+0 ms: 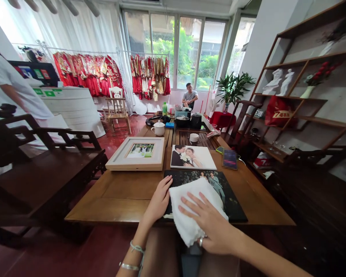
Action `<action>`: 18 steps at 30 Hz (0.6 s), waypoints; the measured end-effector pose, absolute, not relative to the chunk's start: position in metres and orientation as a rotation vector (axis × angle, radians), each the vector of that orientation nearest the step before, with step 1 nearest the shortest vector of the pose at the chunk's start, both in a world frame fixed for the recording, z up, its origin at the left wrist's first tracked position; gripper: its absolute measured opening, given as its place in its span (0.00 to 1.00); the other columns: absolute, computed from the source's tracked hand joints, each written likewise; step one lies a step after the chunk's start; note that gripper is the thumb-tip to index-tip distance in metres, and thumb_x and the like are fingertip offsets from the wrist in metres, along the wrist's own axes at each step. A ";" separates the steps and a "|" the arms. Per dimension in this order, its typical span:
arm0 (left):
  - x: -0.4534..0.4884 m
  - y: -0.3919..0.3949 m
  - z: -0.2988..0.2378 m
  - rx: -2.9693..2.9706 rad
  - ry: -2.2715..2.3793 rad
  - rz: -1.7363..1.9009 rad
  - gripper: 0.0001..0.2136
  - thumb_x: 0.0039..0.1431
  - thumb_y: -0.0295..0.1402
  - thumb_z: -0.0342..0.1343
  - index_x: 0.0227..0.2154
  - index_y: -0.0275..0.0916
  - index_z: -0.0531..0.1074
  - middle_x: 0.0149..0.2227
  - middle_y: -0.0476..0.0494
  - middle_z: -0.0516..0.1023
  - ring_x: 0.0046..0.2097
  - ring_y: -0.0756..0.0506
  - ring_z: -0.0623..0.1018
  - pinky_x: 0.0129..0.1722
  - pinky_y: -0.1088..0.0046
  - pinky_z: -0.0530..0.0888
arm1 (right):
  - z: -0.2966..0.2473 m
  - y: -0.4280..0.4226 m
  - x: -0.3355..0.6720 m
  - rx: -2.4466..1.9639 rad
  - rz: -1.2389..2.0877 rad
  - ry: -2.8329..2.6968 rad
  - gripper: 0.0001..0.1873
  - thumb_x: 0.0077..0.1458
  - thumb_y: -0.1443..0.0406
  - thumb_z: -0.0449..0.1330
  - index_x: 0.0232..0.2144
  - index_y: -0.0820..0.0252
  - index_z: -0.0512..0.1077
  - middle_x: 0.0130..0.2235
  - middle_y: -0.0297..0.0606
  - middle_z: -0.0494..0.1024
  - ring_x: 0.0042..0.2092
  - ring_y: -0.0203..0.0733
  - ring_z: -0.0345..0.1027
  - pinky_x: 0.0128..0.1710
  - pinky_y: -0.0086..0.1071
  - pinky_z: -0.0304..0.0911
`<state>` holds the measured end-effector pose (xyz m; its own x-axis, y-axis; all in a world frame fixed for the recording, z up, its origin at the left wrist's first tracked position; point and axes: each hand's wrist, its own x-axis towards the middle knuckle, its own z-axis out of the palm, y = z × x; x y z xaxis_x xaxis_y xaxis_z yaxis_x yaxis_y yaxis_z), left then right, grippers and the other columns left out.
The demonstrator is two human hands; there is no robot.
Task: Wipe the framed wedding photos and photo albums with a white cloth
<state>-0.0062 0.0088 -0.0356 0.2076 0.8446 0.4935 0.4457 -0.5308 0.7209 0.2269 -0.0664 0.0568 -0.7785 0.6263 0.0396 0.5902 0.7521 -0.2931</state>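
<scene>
glossy grained wood covers the table (pixel 118 192). nearest, the right hand (pixel 203 215) lies on a fluffy white cloth (pixel 194 186), its fingers spread wide. the left hand (pixel 160 196) rests at the left edge of the dark print (pixel 232 204), fingers close together; whether they grip it, i cannot tell. flat and rectangular, that print sits at the table's near edge, partly under the cloth, long axis seemingly nine to three, pictured heads towards twelve. from it, a pale frame (pixel 134 167) lies at ten o'clock, a white print (pixel 193 158) at twelve, a phone (pixel 230 159) with unreadable text at one. farther, a round cup (pixel 194 137) at twelve; between one and two, a shiny red bag (pixel 272 119) bearing "7" before blurred characters; at eleven, red and gold clothes (pixel 150 75) hang.
</scene>
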 end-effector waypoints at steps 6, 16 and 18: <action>-0.006 0.006 -0.029 2.065 1.230 1.218 0.19 0.66 0.32 0.43 0.58 0.41 0.64 0.64 0.38 0.61 0.66 0.43 0.60 0.66 0.52 0.55 | 0.050 0.011 0.250 -1.461 0.232 -2.546 0.44 0.42 0.71 0.52 0.64 0.59 0.55 0.68 0.43 0.50 0.69 0.53 0.35 0.65 0.55 0.35; -0.006 0.007 -0.032 2.051 1.233 1.253 0.18 0.65 0.32 0.44 0.57 0.42 0.66 0.62 0.38 0.63 0.65 0.42 0.61 0.65 0.53 0.57 | 0.050 -0.044 0.221 -1.154 0.301 -2.766 0.50 0.41 0.68 0.57 0.67 0.53 0.46 0.69 0.39 0.43 0.69 0.56 0.27 0.65 0.58 0.25; -0.007 0.007 -0.032 2.064 1.217 1.238 0.19 0.65 0.31 0.43 0.57 0.41 0.65 0.63 0.37 0.63 0.65 0.42 0.61 0.65 0.53 0.57 | 0.053 -0.061 0.222 -0.963 0.377 -2.874 0.54 0.37 0.69 0.56 0.67 0.53 0.44 0.70 0.39 0.40 0.69 0.57 0.24 0.64 0.59 0.23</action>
<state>-0.0072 0.0073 -0.0324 0.2117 0.8545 0.4743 0.4597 -0.5153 0.7233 0.2222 -0.0614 0.0530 -0.7978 0.6029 0.0047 0.5813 0.7712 -0.2594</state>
